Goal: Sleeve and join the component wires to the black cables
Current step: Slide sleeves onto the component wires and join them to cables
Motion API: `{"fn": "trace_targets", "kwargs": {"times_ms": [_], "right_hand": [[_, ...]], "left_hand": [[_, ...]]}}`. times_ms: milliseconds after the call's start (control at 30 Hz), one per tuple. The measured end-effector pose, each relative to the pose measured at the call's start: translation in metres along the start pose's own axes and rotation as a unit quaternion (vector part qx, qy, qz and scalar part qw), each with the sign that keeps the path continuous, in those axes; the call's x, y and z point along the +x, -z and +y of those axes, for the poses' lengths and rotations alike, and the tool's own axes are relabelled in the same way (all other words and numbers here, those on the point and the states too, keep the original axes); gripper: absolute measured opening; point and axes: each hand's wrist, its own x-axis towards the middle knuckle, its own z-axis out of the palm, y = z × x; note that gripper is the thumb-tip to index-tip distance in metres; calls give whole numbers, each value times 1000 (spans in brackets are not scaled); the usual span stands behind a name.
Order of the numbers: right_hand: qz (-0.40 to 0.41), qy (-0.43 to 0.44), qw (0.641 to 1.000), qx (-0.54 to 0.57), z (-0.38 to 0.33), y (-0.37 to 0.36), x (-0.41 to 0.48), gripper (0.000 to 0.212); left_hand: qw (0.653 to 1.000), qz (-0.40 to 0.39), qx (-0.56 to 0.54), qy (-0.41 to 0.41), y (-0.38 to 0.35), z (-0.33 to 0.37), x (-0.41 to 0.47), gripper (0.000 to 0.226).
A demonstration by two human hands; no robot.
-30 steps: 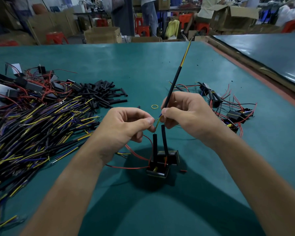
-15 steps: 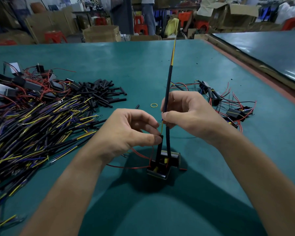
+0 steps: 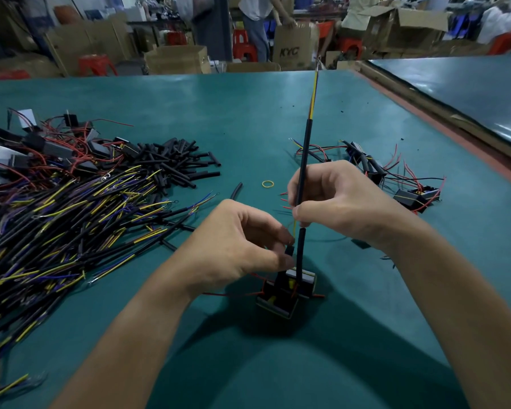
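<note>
A small black component with red leads stands on the green table in front of me. My right hand pinches a long black cable that rises nearly upright, its yellow and blue wires showing at the top. Below that hand a black sleeve runs down to the component. My left hand pinches a second short black sleeve beside it, just above the component. A thin yellow wire shows between the two hands.
A big heap of black cables with yellow and blue ends fills the left side. Loose black sleeves and more components lie behind it. Joined components sit at right. A yellow rubber band lies mid-table.
The cable has swung from a rightward lean to nearly upright. My left hand moved down from the wire ends onto the short sleeve and slid it toward the component.
</note>
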Motion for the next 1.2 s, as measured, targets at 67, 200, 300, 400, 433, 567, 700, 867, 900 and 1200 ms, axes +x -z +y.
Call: {"fn": "trace_targets", "kwargs": {"times_ms": [67,200,300,400,433,567,700,867,900,1200], "right_hand": [[-6,-1,1000,-1,1,0,0,6],[-12,-3,1000,-4,2,2,0,7],[-18,-6,1000,-1,1,3,0,8],[-20,-2,1000,8,2,5,0,3],[-19,-2,1000,10,2,5,0,3],[-8,2,1000,13,2,5,-1,11],[1,8,1000,18,2,5,-1,10],[5,5,1000,26,1,7,-1,11],[3,3,1000,28,1,7,-1,11],[27,7,998,57,2,6,0,9]], "left_hand": [[1000,-7,20,-3,2,1,0,17],[999,-30,31,-8,7,0,0,17],[1000,-22,14,3,8,-3,0,12],[1000,-7,18,4,9,-5,1,11],[1000,5,25,3,9,-5,2,11],[995,89,35,-16,10,-7,6,14],[981,145,119,-50,8,-8,5,11],[974,135,172,-54,7,-5,4,11],[975,131,172,-56,7,-4,4,11],[976,124,161,-82,7,-3,3,10]]}}
